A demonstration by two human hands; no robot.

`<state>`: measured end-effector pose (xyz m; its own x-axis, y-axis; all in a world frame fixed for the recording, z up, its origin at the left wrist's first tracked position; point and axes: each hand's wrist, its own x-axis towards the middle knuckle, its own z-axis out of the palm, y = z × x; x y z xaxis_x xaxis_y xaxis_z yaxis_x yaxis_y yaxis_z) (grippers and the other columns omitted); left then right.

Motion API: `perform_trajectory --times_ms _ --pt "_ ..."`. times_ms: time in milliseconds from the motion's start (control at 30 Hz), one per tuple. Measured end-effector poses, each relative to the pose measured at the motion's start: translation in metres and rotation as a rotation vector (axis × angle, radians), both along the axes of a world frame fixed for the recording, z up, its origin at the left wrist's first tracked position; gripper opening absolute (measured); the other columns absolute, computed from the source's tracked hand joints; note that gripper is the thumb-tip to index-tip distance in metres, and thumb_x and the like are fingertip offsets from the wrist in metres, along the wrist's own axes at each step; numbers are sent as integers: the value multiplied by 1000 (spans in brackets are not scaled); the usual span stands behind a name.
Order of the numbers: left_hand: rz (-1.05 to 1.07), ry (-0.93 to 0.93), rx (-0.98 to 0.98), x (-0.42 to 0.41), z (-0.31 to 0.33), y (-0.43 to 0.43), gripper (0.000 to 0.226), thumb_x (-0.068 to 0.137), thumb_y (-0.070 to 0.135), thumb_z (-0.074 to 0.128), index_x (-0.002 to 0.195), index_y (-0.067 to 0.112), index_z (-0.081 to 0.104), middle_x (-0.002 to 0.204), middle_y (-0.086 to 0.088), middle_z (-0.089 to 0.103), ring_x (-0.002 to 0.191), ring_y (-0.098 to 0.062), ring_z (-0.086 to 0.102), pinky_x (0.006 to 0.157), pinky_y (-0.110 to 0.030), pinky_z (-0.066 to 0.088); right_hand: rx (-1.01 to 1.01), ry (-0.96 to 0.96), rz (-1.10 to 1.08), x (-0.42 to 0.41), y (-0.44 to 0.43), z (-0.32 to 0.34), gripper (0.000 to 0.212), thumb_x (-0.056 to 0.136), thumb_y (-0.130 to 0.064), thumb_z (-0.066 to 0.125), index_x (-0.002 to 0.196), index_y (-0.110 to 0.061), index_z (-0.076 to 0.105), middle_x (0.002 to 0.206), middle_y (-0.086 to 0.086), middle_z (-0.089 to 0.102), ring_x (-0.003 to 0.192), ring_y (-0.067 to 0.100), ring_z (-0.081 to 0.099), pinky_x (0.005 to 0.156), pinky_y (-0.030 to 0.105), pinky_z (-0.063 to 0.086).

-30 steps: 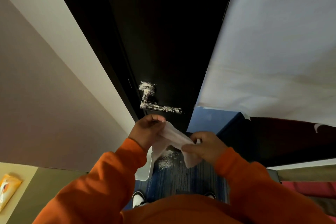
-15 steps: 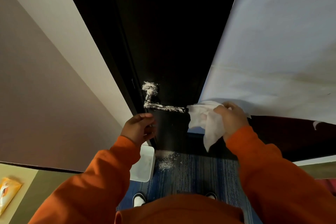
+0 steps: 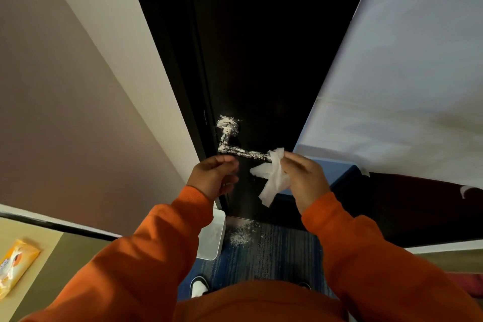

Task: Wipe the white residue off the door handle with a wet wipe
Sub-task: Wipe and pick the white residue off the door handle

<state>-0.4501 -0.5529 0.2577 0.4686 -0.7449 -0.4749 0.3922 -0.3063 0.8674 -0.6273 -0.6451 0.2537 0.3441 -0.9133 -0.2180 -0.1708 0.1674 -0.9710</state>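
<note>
A dark lever door handle (image 3: 236, 150) smeared with white residue sticks out of the black door (image 3: 261, 47), its round base above and its bar running right. My right hand (image 3: 303, 175) pinches a crumpled white wet wipe (image 3: 271, 178) and holds its top against the free right end of the bar. My left hand (image 3: 214, 176) hovers just below the bar's left part with its fingers loosely curled and nothing in it.
White powder (image 3: 240, 235) lies on the blue carpet under the handle, beside a white bin (image 3: 211, 240). An orange wipes pack (image 3: 15, 266) lies on a surface at the lower left. A pale wall stands left and a white sheet (image 3: 405, 73) hangs right.
My right hand carried the wipe from in front of my chest up and right, then back left onto the handle's end. My left hand let go of the wipe and rose toward the bar.
</note>
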Motion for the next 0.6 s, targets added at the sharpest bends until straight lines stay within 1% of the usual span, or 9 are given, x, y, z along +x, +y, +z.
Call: perform_trajectory --times_ms 67,100,200,267,333,400,467,533,600 --pt "-2 -11 4 -1 0 0 8 90 17 66 95 20 71 86 -3 71 72 -18 66 74 -35 54 -74 53 23 5 -1 -4 22 96 -19 61 116 -22 71 105 -8 70 96 5 64 85 21 52" --pt "0 -15 7 -1 -1 -1 7 89 18 66 95 20 71 86 -4 71 71 -18 66 72 -34 54 -87 78 26 8 -4 -4 22 95 -21 63 114 -19 72 103 -5 72 95 7 65 84 23 54" --pt "1 -23 22 -2 -2 -4 8 88 22 68 95 19 71 86 -5 72 72 -18 66 67 -32 52 -72 109 29 17 -13 -3 18 92 -31 66 96 -18 78 84 -2 74 84 14 69 81 36 58" --pt "2 -25 28 -3 -1 -5 10 89 25 68 94 18 70 86 -5 72 73 -17 66 66 -31 52 -115 129 30 19 -14 -2 17 94 -29 64 87 -19 77 73 -2 69 72 10 62 69 28 53" --pt "4 -33 34 -2 -2 -6 12 89 27 68 95 17 70 85 -4 72 73 -16 67 67 -31 52 -188 150 23 17 -9 -3 15 95 -25 63 95 -18 77 79 -1 70 74 8 61 68 20 49" --pt "6 -46 36 -2 -2 -6 11 90 28 67 94 18 70 83 -2 71 72 -15 67 67 -31 52 -223 158 -5 12 0 -8 20 95 -22 63 110 -18 74 95 -3 73 87 7 65 78 20 52" --pt "4 -58 36 0 -4 -7 10 90 28 67 94 19 69 83 -1 71 71 -14 66 67 -31 52 -215 137 -70 7 6 -12 24 94 -21 64 117 -19 72 103 -5 72 94 7 65 84 22 53" --pt "-2 -66 39 1 -6 -7 10 90 28 67 94 20 69 83 0 71 71 -14 66 66 -31 52 -192 117 -111 8 5 -10 23 94 -21 65 115 -17 72 101 -4 72 94 8 65 84 22 52" --pt "-1 -72 45 1 -7 -8 10 90 27 67 94 19 70 83 0 71 71 -13 66 64 -30 51 -156 108 -88 15 -3 -3 16 93 -22 66 105 -19 76 93 -1 73 87 8 64 79 21 51"
